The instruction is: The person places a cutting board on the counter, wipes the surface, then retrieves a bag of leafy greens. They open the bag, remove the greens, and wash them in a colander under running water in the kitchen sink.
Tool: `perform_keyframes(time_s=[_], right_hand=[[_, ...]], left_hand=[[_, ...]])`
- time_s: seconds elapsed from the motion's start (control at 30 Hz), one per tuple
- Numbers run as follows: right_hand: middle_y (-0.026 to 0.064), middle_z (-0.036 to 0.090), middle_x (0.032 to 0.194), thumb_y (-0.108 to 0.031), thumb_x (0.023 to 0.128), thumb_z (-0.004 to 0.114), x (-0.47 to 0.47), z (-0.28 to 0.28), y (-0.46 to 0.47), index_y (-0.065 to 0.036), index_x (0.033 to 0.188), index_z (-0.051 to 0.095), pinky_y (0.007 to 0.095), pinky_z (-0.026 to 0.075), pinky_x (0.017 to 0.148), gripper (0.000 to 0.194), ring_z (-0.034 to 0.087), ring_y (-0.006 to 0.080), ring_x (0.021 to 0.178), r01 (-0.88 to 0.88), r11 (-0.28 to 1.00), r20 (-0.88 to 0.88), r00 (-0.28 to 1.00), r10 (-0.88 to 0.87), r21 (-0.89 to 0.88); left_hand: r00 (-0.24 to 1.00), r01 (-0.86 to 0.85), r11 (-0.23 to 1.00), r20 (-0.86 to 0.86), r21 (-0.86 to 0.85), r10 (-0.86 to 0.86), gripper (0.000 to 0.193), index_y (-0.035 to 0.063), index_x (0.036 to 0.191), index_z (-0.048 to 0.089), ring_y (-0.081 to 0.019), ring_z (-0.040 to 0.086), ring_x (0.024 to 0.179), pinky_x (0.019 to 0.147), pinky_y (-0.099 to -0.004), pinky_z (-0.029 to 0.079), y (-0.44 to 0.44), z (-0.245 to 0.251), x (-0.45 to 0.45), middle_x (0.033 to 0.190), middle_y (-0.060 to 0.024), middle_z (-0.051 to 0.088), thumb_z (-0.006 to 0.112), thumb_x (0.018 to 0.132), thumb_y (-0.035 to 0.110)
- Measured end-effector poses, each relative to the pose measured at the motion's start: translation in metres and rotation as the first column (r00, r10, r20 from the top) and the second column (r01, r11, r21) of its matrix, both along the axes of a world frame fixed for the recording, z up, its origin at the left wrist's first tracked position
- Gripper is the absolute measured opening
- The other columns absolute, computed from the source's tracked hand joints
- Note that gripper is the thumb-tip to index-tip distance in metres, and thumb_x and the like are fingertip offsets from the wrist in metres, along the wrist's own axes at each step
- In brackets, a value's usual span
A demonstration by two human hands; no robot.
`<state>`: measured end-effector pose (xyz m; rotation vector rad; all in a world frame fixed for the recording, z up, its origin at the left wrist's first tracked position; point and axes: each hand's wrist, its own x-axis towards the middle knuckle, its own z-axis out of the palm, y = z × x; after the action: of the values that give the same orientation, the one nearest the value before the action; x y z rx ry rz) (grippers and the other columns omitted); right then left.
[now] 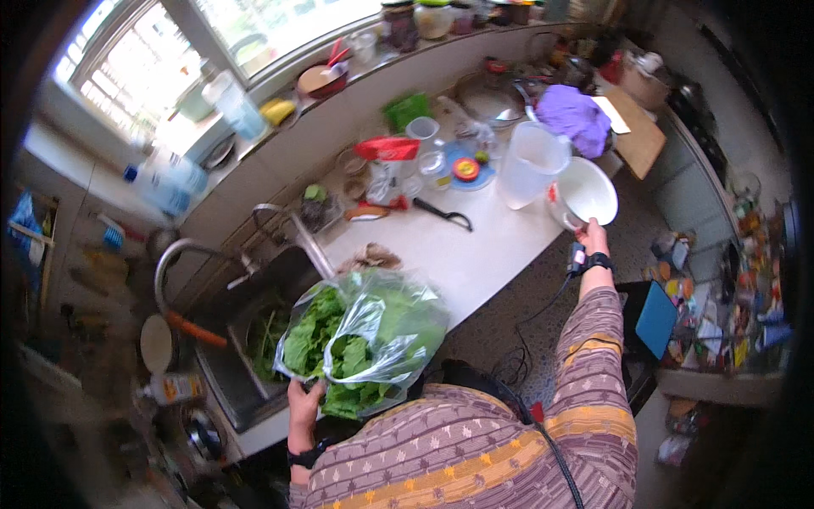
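Observation:
My left hand [306,402] grips the edge of a clear plastic bag [413,318] at the counter's front edge by the sink. Leafy greens [311,337] fill the bag and show through its open mouth. Stretched out to the right, my right hand [593,237] holds the rim of a white bucket [588,191] with a red mark on its side. The bucket is tilted, and its pale inside faces me. Just left of it stands a translucent plastic jug [531,165] on the counter [439,254].
Beside the bag is a double sink [222,394] with green stems in it and a curved metal faucet [184,245]. A black peeler-like tool [444,214], a blue lid [470,172] and a purple cloth or bag [572,121] lie farther back. Cables [524,356] hang near the floor.

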<state>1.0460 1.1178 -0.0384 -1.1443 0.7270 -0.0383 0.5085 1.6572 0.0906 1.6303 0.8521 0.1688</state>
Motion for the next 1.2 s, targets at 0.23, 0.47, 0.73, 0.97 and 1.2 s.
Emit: perform_keyframes(time_s=[0.23, 0.47, 0.73, 0.97, 1.2], right_hand=[[0.0132, 0.053, 0.118, -0.052, 0.090, 0.053, -0.078, 0.061, 0.037, -0.005, 0.134, 0.040, 0.0353, 0.053, 0.070, 0.066, 0.056, 0.0271, 0.096, -0.137, 0.867, -0.063, 0.991, 0.121, -0.478], [0.0154, 0.020, 0.153, -0.011, 0.068, 0.079, -0.275, 0.089, 0.232, -0.015, 0.149, 0.017, 0.0392, 0.046, 0.097, 0.102, 0.030, 0.0289, 0.136, -0.937, -0.001, 0.068, -0.027, 0.997, -0.349], [0.0098, 0.062, 0.102, 0.000, 0.082, 0.058, -0.255, 0.119, 0.259, 0.001, 0.109, 0.060, 0.0316, 0.047, 0.084, 0.027, 0.057, 0.0174, 0.095, -0.567, 0.485, 0.313, 0.377, 0.872, -0.666], [0.0064, 0.059, 0.082, -0.008, 0.089, 0.057, -0.113, 0.096, 0.171, 0.004, 0.098, 0.058, 0.0304, 0.045, 0.071, 0.015, 0.051, 0.0150, 0.075, -0.364, 0.353, 0.071, 0.601, 0.796, -0.862], [0.0217, 0.043, 0.139, -0.009, 0.092, 0.049, -0.034, 0.045, 0.107, 0.004, 0.140, 0.035, 0.0383, 0.030, 0.110, 0.052, 0.042, 0.0318, 0.127, -0.146, -0.217, -0.261, 0.507, 0.822, -0.965]], left_hand=[[0.994, -0.076, 0.996, 0.074, -0.057, 0.080, 0.050, -0.0002, 0.124, 0.052, -0.0180, 0.055, 0.106, 0.092, -0.0332, 0.042, -0.019, -0.014, -0.009, 0.120, -0.0084, 0.058, 0.066, 0.077, 0.007], [0.968, -0.149, 0.973, 0.176, -0.177, 0.181, 0.038, 0.0007, 0.116, 0.058, -0.0180, 0.060, 0.096, 0.089, -0.0311, 0.044, -0.029, -0.013, 0.004, 0.107, -0.0054, 0.064, 0.059, 0.078, 0.002], [0.907, 0.288, 0.946, 0.274, 0.150, -0.320, 0.039, -0.0036, 0.117, 0.056, -0.0317, 0.038, 0.131, 0.105, -0.0347, 0.030, -0.070, 0.049, 0.095, 0.137, -0.0190, 0.043, 0.054, 0.078, -0.002], [0.874, 0.370, 0.928, 0.357, -0.045, -0.331, 0.064, 0.0030, 0.140, 0.039, -0.0297, 0.024, 0.140, 0.114, -0.0388, 0.020, -0.112, -0.014, 0.243, 0.150, -0.0219, 0.025, 0.063, 0.085, 0.025], [0.832, 0.324, 0.945, 0.465, 0.034, -0.302, 0.073, 0.0067, 0.145, 0.029, -0.0312, 0.043, 0.128, 0.105, -0.0369, 0.037, -0.108, -0.036, 0.193, 0.140, -0.0205, 0.042, 0.065, 0.083, 0.021]])
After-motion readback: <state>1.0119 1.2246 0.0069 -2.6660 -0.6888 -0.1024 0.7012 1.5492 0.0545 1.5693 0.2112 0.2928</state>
